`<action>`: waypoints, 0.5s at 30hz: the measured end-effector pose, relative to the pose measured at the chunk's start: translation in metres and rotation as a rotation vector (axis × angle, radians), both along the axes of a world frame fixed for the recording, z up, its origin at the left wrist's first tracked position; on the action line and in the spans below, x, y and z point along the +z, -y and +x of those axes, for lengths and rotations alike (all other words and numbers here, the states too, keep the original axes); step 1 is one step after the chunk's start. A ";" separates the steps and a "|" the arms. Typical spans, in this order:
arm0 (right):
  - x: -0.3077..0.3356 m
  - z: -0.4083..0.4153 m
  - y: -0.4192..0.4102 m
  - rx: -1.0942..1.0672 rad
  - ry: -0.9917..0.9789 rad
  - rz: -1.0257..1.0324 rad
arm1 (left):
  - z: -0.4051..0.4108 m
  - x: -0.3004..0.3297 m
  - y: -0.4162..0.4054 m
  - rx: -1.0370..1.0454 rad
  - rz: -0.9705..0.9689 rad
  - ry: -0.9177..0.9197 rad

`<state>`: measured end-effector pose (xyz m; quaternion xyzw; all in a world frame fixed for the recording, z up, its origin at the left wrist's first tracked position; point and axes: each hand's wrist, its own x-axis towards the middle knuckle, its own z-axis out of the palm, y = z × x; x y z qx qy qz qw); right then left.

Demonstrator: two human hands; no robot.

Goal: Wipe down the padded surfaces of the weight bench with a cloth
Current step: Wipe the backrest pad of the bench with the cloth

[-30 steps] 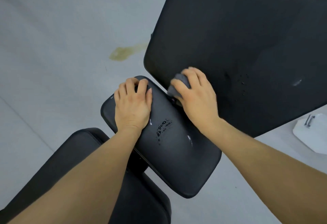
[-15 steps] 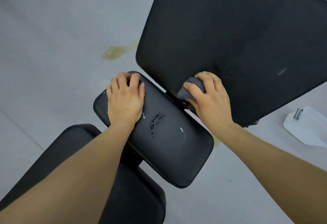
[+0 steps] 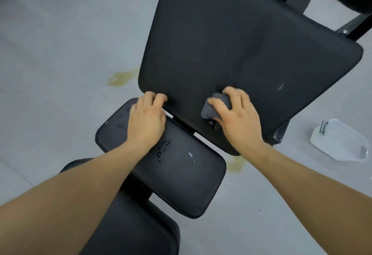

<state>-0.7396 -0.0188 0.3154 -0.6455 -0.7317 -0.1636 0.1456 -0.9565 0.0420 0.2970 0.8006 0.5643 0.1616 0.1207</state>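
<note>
right hand [image 3: 239, 119] clenched round the grey cloth [image 3: 216, 107], pressing it on the near edge of the large back pad [image 3: 241, 43].

fingers of that hand curl over the bunched cloth, which sits low on the large pad, at centre frame, close to the gap above the smaller seat pad [image 3: 181, 174]. from the cloth, nearly all of the unwiped pad lies up and to the right of the frame, its long axis running from centre toward the upper right, so the coming stroke, as i judge it, goes away from the body along that line. left hand [image 3: 147, 121] holds nothing; it rests on the seat pad's far end with its fingers bent against the large pad's lower left corner. water drops [image 3: 164, 148] lie on the seat pad just right of the left wrist, so that pad looks not yet dried. 1 clear bottle [image 3: 342, 142] lies on the floor at the right edge.
</note>
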 end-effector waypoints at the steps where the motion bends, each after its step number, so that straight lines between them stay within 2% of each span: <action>1: 0.013 0.001 -0.020 -0.048 -0.002 0.029 | 0.010 0.006 0.000 -0.065 0.006 0.036; 4: 0.035 0.005 -0.058 -0.110 0.027 0.063 | 0.034 0.014 -0.001 -0.192 0.012 0.093; 8: 0.009 0.002 -0.021 -0.154 -0.043 0.105 | 0.041 0.015 -0.004 -0.205 -0.003 0.102; 12: -0.012 0.010 0.024 -0.046 0.005 0.003 | 0.035 0.020 -0.003 -0.269 -0.050 0.032; 15: 0.009 0.018 0.003 0.016 0.104 -0.001 | 0.039 0.028 -0.005 -0.243 -0.118 0.010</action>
